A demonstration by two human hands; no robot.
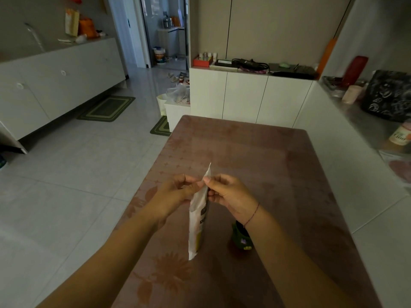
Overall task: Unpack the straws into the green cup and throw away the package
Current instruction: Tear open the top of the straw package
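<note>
A long white straw package [196,227] hangs upright above the pinkish-brown table [255,156]. My left hand [178,192] and my right hand [229,196] both pinch its top end, one on each side. The package's lower end points down toward the near part of the table. The green cup [241,240] stands on the table just right of the package, mostly hidden under my right wrist. No loose straws show.
White cabinets [249,94] with clutter stand beyond the table's far edge. A counter [364,121] with a dark bag and bottles runs along the right. White bins [175,107] sit on the tiled floor at the table's far left corner.
</note>
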